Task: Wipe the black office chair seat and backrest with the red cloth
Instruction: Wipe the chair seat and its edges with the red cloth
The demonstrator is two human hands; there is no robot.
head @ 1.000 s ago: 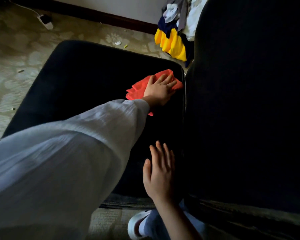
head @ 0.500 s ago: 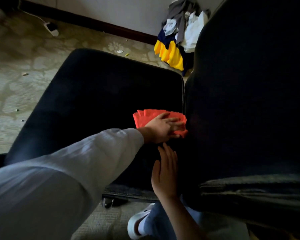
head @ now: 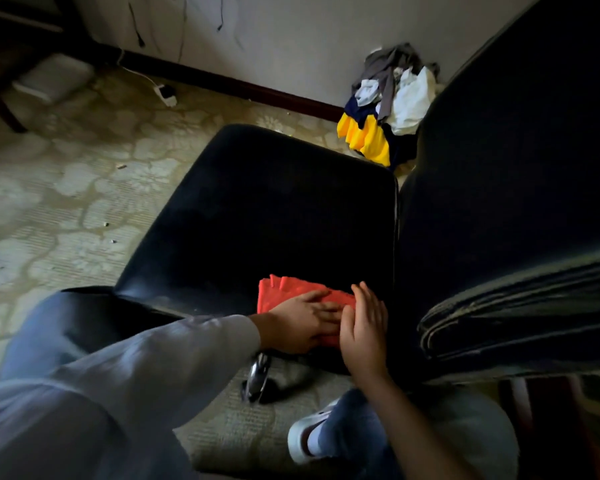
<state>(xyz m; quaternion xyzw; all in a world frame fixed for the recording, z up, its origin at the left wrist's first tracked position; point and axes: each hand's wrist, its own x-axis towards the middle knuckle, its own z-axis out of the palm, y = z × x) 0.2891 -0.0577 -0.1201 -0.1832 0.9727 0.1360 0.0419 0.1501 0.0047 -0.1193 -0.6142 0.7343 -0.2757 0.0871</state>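
Left hand [head: 302, 322] lay flat with straight fingers, pressing the red cloth [head: 288, 292] onto the near right corner of the seat [head: 267, 209]. Right hand [head: 364, 327] was released and flat, touching the cloth's right edge beside the backrest [head: 499, 168]. A good pass likely needed even palm pressure and overlapping strokes.

We are looking down on a dimly lit room where a pale wall [head: 291, 36] is meeting a dark skirting board [head: 257, 89], a floral-patterned floor [head: 66, 188] is spreading below, and a heap of clothes [head: 392, 102] is lying against the wall.
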